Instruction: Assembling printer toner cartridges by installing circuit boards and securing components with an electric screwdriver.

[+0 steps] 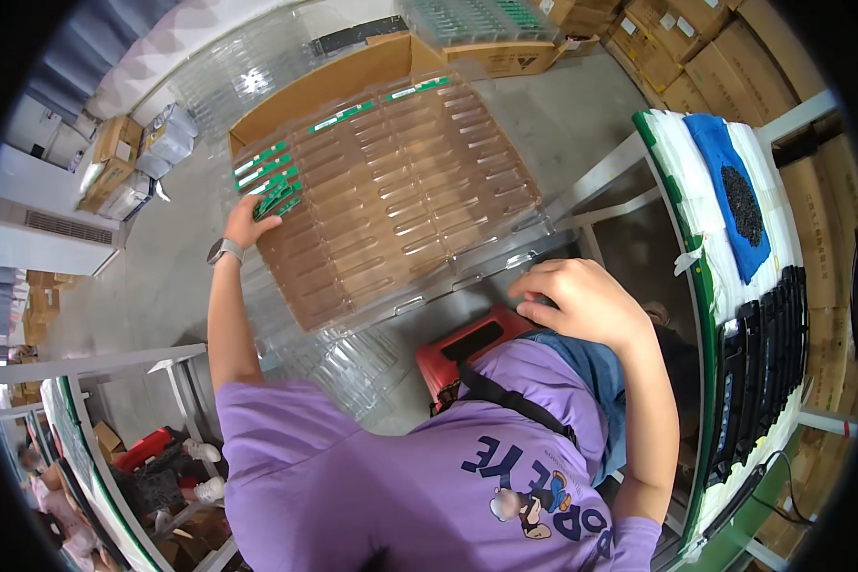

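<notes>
At the left edge of a clear plastic tray (391, 210) with rows of narrow slots, my left hand (246, 223) is closed on several green circuit boards (276, 194). More green strips (260, 164) lie in slots just beyond it, and others (343, 116) sit along the tray's far edge. Many of the nearer slots hold nothing. My right hand (572, 296) hovers over my lap beside the tray's near right corner. Its fingers are bent, and I see nothing in them.
The tray rests on a cardboard box (324, 81). To the right stands a bench with black strips (758, 372) and a blue cloth (729, 195) bearing small black parts. A red stool (439, 367) is near my legs. Stacked clear trays (477, 21) and cartons (734, 86) stand behind.
</notes>
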Demonstrator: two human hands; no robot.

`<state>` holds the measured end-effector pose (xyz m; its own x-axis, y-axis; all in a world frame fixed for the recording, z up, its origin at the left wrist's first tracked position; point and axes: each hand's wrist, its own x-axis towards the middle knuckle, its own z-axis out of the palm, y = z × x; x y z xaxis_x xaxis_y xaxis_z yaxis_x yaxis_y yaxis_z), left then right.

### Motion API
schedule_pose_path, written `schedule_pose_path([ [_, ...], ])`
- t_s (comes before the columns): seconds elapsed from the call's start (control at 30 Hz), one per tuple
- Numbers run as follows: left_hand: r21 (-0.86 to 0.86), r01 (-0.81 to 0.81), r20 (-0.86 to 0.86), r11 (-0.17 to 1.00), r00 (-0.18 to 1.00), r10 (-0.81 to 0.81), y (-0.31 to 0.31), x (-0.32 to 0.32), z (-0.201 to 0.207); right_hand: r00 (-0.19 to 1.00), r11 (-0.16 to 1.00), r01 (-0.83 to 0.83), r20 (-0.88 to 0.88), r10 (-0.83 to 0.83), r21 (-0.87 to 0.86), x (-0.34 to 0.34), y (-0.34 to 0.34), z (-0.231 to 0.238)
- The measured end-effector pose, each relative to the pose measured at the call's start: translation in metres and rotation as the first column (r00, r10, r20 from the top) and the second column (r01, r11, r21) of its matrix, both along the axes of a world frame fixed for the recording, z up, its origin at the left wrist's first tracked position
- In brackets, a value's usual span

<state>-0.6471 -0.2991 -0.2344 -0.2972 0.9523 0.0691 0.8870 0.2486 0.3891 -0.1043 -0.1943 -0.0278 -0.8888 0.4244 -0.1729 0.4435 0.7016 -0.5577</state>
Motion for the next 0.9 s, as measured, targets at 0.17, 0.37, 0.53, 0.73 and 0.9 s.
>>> schedule_pose_path([
  [0.17, -0.094, -0.021, 0.091, 0.995, 0.995, 0.029, -0.003, 0.001, 0.008, 1.0, 1.0, -0.009, -0.029, 0.009, 0.019, 0.004, -0.002, -0.009],
  [0.37, -0.024, -0.22, -0.198, 0.975, 0.957, 0.211, 0.012, -0.001, 0.011, 0.998, 1.0, 0.005, -0.057, -0.005, 0.005, 0.008, -0.006, -0.013],
  [0.53, -0.18, -0.195, -0.347, 0.964, 0.93, 0.124, 0.028, 0.012, 0.019, 0.998, 1.0, 0.017, -0.053, -0.016, 0.008, 0.009, -0.008, -0.017],
  [0.73, -0.091, -0.094, -0.318, 0.991, 0.946, 0.06, 0.035, 0.0, 0.01, 0.999, 1.0, 0.031, -0.042, -0.031, 0.001, 0.01, -0.01, -0.015],
  [0.9, -0.176, -0.159, -0.357, 0.971, 0.93, 0.088, 0.041, 0.004, 0.007, 0.998, 0.999, 0.046, -0.04, -0.047, -0.02, 0.012, -0.012, -0.019],
])
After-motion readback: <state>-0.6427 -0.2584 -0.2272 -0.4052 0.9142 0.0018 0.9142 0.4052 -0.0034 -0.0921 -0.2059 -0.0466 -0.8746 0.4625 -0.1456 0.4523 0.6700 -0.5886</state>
